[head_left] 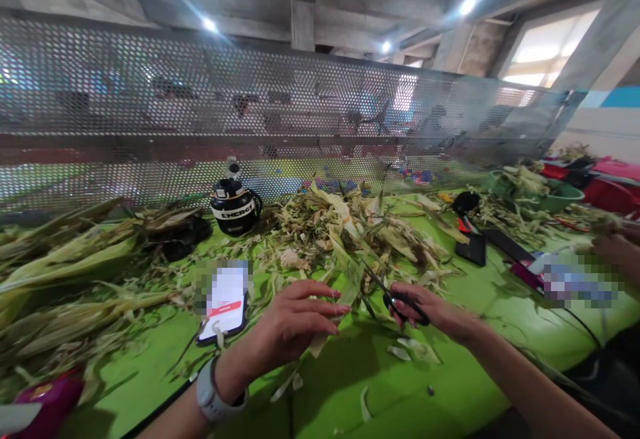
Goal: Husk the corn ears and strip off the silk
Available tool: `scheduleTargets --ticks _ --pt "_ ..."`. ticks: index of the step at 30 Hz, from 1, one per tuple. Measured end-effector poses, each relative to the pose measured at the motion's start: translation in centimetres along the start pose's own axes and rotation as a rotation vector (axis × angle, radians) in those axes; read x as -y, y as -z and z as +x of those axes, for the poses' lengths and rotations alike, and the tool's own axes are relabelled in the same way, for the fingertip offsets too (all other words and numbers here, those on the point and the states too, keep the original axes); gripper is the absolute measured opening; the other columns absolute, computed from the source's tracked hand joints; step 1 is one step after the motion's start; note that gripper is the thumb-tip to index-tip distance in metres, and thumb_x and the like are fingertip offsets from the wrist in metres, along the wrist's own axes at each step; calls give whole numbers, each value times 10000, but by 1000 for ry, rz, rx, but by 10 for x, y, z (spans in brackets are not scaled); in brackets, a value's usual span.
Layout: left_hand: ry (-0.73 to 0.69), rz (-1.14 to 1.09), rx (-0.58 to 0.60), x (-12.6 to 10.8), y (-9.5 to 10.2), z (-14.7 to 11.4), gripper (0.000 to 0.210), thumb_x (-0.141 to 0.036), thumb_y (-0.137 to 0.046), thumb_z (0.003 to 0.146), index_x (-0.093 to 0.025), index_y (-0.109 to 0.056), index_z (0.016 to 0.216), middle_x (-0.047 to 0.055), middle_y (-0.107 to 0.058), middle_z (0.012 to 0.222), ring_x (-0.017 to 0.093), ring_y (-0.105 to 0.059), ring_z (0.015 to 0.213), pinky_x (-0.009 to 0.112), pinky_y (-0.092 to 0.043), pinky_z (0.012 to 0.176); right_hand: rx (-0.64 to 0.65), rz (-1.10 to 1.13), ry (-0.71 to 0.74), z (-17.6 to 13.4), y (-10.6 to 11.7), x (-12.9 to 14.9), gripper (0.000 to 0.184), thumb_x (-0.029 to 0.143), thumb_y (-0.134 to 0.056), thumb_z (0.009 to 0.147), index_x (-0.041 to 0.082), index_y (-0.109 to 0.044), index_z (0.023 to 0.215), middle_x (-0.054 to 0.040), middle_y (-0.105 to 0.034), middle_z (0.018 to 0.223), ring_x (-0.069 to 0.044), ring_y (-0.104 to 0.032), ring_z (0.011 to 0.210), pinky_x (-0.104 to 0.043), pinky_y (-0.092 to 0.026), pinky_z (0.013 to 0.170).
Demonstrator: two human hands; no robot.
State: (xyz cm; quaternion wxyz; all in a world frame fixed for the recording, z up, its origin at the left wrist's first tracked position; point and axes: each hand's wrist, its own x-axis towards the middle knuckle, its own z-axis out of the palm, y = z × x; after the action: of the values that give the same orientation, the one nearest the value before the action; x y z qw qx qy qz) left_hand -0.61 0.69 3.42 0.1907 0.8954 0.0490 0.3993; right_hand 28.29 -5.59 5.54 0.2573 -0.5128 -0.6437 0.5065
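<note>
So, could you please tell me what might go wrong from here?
The scissors in the right hand have their blades near the left hand's fingertips, so a careless snip could nick a finger. The smartphone lies face up beside the left forearm, where a sweep of the arm might knock it. The corn husk pile sits right by the blades, so a loose leaf might catch in them.

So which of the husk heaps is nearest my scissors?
The middle heap, just right of the black ENERGY bottle. The scissors in your right hand point at it; the left heap and right heap lie farther off.
</note>
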Motion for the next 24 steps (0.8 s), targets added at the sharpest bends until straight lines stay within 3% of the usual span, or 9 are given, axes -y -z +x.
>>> scheduleTargets --ticks 4,9,16,24 --pt "-8 -3 3 0 1 0 194 -193 -510 891 -237 -694 935 77 -731 1026 190 -583 1121 373 -454 957 35 -20 -21 1 0 -2 393 560 -591 801 176 -507 780 13 -527 712 -123 -497 656 -245 -363 588" --pt "-9 -4 12 0 3 1 199 -191 -503 893 -229 -696 923 78 -729 1030 190 -583 1121 373 -454 957 -8 0 -53 3 -2 0 442 581 -644 739 177 -465 752 43 -456 642 -99 -422 593 -231 -330 548" --pt "-9 -3 35 2 3 -1 189 -160 -520 876 -227 -688 933 71 -728 1038 191 -579 1128 381 -448 966 -18 21 -49 3 -1 -3 426 564 -651 740 180 -465 739 41 -472 635 -97 -442 592 -229 -341 550" --pt "-11 70 -29 1 7 4 175 -170 -528 874 -224 -694 879 70 -723 1037 189 -594 1069 341 -479 895 -235 34 -90 11 2 -9 481 603 -695 640 187 -455 653 55 -452 546 -84 -410 507 -223 -327 495"
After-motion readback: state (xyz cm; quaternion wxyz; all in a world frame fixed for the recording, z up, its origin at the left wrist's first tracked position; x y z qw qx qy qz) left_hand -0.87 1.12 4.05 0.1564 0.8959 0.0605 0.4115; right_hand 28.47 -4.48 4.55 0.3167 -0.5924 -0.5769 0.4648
